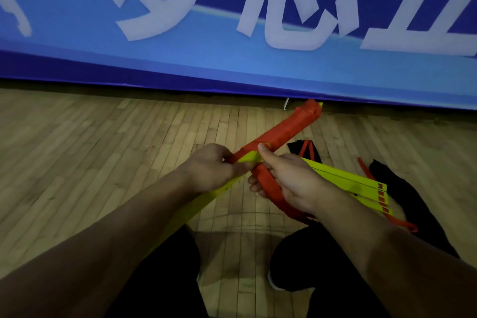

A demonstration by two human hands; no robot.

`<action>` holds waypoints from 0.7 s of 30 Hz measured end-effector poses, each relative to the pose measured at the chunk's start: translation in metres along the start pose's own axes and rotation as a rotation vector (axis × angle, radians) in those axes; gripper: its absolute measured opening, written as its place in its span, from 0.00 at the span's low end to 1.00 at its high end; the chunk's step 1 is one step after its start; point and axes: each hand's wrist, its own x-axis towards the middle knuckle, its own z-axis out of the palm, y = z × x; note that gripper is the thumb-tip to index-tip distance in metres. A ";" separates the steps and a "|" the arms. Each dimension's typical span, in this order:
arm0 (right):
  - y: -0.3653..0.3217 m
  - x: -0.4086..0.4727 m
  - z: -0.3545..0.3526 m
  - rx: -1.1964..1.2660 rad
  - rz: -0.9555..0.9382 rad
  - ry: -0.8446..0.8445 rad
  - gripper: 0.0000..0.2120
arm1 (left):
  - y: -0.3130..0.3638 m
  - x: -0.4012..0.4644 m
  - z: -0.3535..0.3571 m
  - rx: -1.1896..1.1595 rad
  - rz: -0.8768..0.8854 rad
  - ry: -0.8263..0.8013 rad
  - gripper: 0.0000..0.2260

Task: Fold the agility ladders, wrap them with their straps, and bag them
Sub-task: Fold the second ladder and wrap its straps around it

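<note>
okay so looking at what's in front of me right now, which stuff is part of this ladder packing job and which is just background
Part of the job:
- ladder bundle being wrapped in its red strap
- left hand and right hand, both gripping it
- second stack of yellow rungs on the floor
- black bag beside it

Just background:
- blue banner
- wooden floor

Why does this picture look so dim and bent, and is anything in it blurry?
Head view: the lighting is low, so the forearms and black trousers go dark; the wide lens bows the wooden plank floor and the blue banner with white characters; the banner's characters look slightly smeared, while the hands, left and right, and the orange strap-wrapped ladder bundle stay fairly sharp.
</note>
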 end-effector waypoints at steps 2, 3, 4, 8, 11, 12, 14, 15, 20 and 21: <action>0.001 0.004 0.005 -0.008 0.010 0.006 0.28 | 0.005 -0.003 0.010 0.279 0.016 0.184 0.17; 0.002 0.005 0.008 -0.007 0.015 0.016 0.28 | 0.005 -0.006 0.017 0.392 0.061 0.256 0.19; 0.003 0.006 0.010 -0.003 0.014 0.029 0.26 | 0.004 -0.009 0.023 0.480 0.125 0.314 0.21; 0.007 0.005 0.011 0.050 -0.017 0.043 0.19 | 0.000 -0.012 0.017 0.415 0.242 0.242 0.21; 0.006 0.003 0.010 0.102 -0.036 0.056 0.22 | 0.001 -0.009 0.000 0.078 0.160 0.033 0.23; 0.004 0.002 0.013 0.089 -0.031 0.060 0.24 | 0.001 -0.008 -0.003 0.081 0.158 0.015 0.24; 0.004 0.004 0.016 0.049 -0.022 0.089 0.25 | 0.000 -0.007 -0.005 0.172 0.188 -0.009 0.22; 0.004 0.005 0.017 0.045 -0.017 0.114 0.24 | 0.000 -0.007 -0.004 0.191 0.196 -0.030 0.19; 0.010 0.010 0.011 0.110 -0.019 0.199 0.23 | -0.005 -0.005 0.001 -0.064 0.063 -0.198 0.16; 0.010 0.010 0.012 0.103 -0.022 0.211 0.24 | -0.005 -0.005 0.001 -0.062 0.056 -0.202 0.16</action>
